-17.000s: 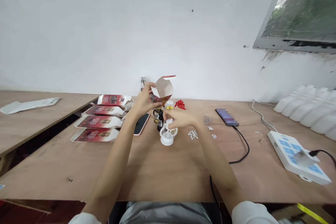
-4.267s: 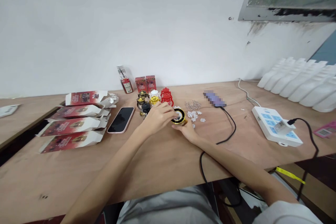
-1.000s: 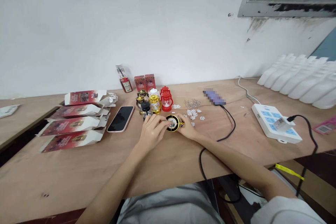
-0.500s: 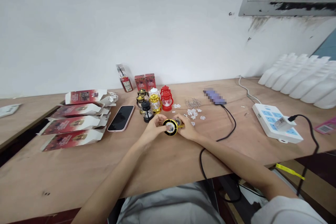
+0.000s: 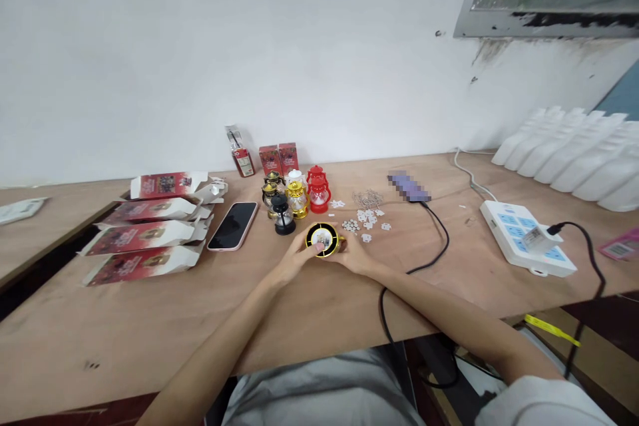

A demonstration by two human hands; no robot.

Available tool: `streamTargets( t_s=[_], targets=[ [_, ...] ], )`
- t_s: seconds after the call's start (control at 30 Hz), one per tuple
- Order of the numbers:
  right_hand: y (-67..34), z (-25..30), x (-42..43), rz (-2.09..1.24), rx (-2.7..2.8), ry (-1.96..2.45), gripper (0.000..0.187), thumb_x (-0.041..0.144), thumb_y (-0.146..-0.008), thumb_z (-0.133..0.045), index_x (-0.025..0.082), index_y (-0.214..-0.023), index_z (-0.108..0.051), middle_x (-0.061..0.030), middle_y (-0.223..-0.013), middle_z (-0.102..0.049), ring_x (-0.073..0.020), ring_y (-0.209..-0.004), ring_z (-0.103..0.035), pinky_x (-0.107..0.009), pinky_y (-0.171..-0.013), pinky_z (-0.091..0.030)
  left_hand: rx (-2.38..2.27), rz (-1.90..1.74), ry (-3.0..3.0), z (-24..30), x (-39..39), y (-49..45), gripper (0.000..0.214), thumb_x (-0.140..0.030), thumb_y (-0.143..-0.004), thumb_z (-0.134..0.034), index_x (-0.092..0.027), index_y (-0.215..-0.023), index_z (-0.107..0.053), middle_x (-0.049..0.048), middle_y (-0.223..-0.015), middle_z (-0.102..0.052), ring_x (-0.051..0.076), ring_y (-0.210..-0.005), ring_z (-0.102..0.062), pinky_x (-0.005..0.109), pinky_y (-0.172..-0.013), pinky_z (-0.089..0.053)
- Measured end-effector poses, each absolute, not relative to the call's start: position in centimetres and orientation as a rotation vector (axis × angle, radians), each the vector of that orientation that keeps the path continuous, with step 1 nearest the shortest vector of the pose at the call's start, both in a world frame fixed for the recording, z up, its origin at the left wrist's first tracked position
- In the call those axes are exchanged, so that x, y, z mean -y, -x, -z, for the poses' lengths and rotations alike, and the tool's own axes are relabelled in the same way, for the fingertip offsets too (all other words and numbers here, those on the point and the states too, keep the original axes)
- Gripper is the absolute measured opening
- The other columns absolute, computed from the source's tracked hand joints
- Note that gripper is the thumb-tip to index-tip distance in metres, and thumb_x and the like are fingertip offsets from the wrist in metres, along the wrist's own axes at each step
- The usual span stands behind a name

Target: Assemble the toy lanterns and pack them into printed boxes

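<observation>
A small gold lantern (image 5: 329, 231) is between my hands, its round black-ringed base with a pale centre turned toward me. My left hand (image 5: 298, 255) is closed around its left side, with the thumb on the middle of the base. On the right, my right hand (image 5: 355, 255) is closed at the gold part of the same lantern; its fingertips are partly hidden. Just beyond stand a black lantern (image 5: 284, 218), a gold lantern (image 5: 298, 200), red lanterns (image 5: 319, 196), a white one and bronze ones. Small round pieces (image 5: 351, 226) and white cut-out pieces (image 5: 370, 216) lie near my right hand.
Flattened red boxes (image 5: 144, 237) and a phone (image 5: 232, 226) lie left. A bottle (image 5: 242, 158) and two red boxes (image 5: 278, 159) stand by the wall. Thin wire pieces (image 5: 368, 198), a blurred purple object (image 5: 409, 187), a black cable (image 5: 439, 249) and a power strip (image 5: 524, 236) lie right.
The lantern's base has turned to face up more, and my right hand has drawn closer around it. Small round pieces near the right hand now show more fully.
</observation>
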State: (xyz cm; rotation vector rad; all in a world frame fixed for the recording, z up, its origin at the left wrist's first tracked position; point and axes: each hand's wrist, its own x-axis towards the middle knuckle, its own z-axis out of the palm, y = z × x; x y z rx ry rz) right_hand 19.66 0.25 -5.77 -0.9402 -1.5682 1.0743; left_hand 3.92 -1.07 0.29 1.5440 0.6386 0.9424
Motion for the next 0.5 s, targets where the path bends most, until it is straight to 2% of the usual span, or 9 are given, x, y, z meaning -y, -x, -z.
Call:
streamTargets(
  t_s=[0.13,0.23,0.3,0.4,0.5],
  targets=[
    [-19.8,6.0,-0.4,-1.051,1.585,0.879,0.051,0.026,-0.056,-0.078,0.020,-0.104,-0.060,-0.0020,-0.095,-0.065,-0.0182,-0.084,-0.060,-0.030,-0.073,-0.049,-0.700,-0.982,-1.480,0.1,1.1,-4.1,0.041,-0.037,-0.067,-0.062,-0.015,-0.103,-0.060,0.0058,-0.104,-0.064,0.025,-0.102,-0.054,0.033,-0.091,-0.039],
    [-19.9,6.1,-0.4,-1.079,1.655,0.789,0.058,0.026,-0.061,-0.077,0.023,-0.114,-0.055,-0.0028,-0.104,-0.063,-0.0183,-0.092,-0.060,-0.031,-0.080,-0.049,-0.755,-1.080,-1.408,1.0,0.8,-4.4,0.036,-0.037,-0.064,-0.061,-0.015,-0.093,-0.058,0.0040,-0.091,-0.063,0.023,-0.092,-0.055,0.031,-0.083,-0.041],
    [-19.9,6.2,-0.4,-1.094,1.683,0.770,0.059,0.028,-0.061,-0.078,0.023,-0.115,-0.054,-0.0031,-0.105,-0.063,-0.0184,-0.095,-0.059,-0.030,-0.081,-0.049,-0.737,-1.115,-1.404,1.4,0.7,-4.5,0.033,-0.038,-0.063,-0.061,-0.016,-0.087,-0.057,0.0030,-0.084,-0.061,0.021,-0.085,-0.054,0.030,-0.078,-0.041],
    [-19.8,6.0,-0.4,-1.151,1.662,0.778,0.059,0.030,-0.059,-0.079,0.022,-0.112,-0.055,-0.0030,-0.102,-0.063,-0.0176,-0.091,-0.060,-0.030,-0.079,-0.050,-0.723,-1.126,-1.462,1.5,0.8,-4.7,0.033,-0.039,-0.065,-0.062,-0.015,-0.087,-0.057,0.0030,-0.084,-0.060,0.021,-0.085,-0.054,0.029,-0.077,-0.041],
    [-19.6,5.8,-0.3,-1.170,1.608,0.776,0.062,0.032,-0.054,-0.081,0.021,-0.110,-0.056,-0.0026,-0.099,-0.064,-0.0174,-0.088,-0.061,-0.030,-0.078,-0.051,-0.673,-1.094,-1.461,1.4,0.8,-4.8,0.037,-0.045,-0.071,-0.061,-0.016,-0.095,-0.057,0.0046,-0.093,-0.061,0.022,-0.092,-0.054,0.029,-0.081,-0.041]
  ],
)
